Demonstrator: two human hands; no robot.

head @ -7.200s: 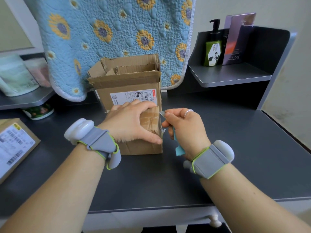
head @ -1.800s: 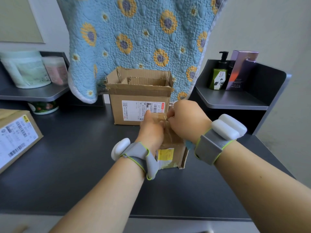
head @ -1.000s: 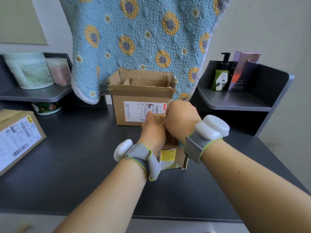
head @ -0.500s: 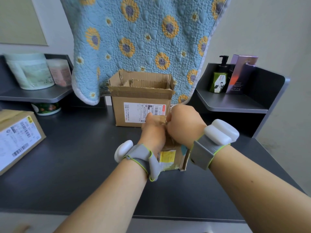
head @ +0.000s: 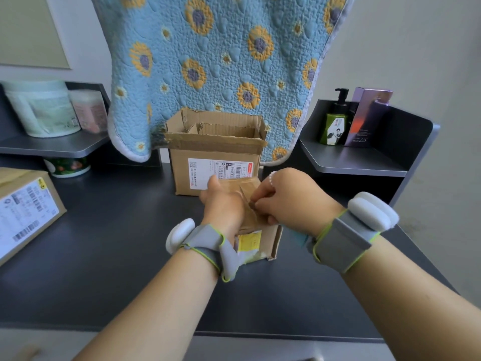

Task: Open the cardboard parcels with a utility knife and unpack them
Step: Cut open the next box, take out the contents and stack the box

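Item: small box [head: 256, 238]. It sits on the dark desk [head: 104, 243] near you, just in front of the larger open box [head: 216, 152]. The brown tape across its top is wrinkled, and a yellow label shows on the near side.

Item: your left hand [head: 223, 204]. It lies over the left part of the small box's top and holds it down. Its fingertips are hidden on the far side, so you cannot tell how far they curl.

Item: your right hand [head: 289, 199]. Its fingers are curled tight, thumb and forefinger pinched together at the tape line on top of the small box. The knife [head: 299, 237] shows only as a light blue end by your right wrist; the blade is hidden, so whether it is in the tape cannot be told.

Item: second sealed box [head: 23, 212], far left on the desk, untouched.

Item: large open box, flaps up, against the hanging flowered quilt [head: 221, 61].

Step in hand, as judged: opening the top seam of the small box.

Next move calls for: a short, shallow stroke along the seam, away from your left hand, with that hand kept firm on the lid, then parting the flaps.
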